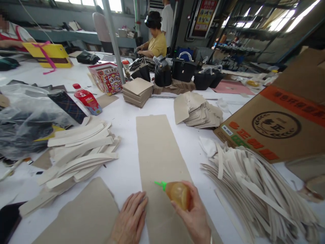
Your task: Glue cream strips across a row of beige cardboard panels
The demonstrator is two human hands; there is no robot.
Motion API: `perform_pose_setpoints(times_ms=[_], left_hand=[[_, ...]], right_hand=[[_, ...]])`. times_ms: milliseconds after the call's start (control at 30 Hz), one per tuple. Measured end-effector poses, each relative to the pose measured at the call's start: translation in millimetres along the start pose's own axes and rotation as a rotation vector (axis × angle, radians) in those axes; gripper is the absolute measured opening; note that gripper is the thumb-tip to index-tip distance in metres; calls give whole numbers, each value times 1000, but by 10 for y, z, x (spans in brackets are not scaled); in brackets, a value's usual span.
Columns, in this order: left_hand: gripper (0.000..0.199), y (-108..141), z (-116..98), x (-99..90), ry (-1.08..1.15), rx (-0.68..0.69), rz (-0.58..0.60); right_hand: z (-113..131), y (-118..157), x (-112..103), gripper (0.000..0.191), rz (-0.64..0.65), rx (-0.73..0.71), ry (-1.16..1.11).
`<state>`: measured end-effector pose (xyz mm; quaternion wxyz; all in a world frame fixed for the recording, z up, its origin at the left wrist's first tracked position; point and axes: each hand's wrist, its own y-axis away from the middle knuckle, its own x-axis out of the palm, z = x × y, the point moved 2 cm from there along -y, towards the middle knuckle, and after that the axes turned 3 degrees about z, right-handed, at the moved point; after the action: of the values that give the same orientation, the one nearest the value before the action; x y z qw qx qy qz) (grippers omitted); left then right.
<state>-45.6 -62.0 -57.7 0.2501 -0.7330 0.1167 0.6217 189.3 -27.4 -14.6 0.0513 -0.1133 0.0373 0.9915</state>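
Left hand [130,217] lies flat, fingers together, at left edge of beige board [159,145]; right hand [195,217] grips amber bottle [178,195] over it. Carton [311,135] reads "多正" in ring; poster [206,15] shows "119".

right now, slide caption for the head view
Right hand holding a green-tipped amber bottle above a long beige cardboard strip.

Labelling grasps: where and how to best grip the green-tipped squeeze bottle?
Grip the squeeze bottle around its wide, rounded body, probably from the right: the green nozzle points left. The right hand holds it that way, leaving the nozzle clear.
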Motion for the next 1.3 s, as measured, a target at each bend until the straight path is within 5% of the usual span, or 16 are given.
perform_pose_setpoints(times_ms=[100,300,433,667,800,1067,1300], left_hand=[[42,5,4,-12,34,-22,19],[43,16,21,8,61,-34,22],[43,7,12,21,53,-40,17],[34,-182,153,-112,148,-90,4],[41,-417,442,-86,117,-194,11],[35,-751,713,11,104,-152,61],[35,-703,734,34,135,-169,57]], right_hand=[[42,30,166,55,89,-125,128],[59,-6,255,54,63,-261,280],[35,61,243,52,43,-211,262],[65,-82,364,58,-59,118,-164],[158,-331,457,58,-129,19,-41],[248,-633,657,50,-5,-256,269],[241,-603,612,49,-26,-188,238]])
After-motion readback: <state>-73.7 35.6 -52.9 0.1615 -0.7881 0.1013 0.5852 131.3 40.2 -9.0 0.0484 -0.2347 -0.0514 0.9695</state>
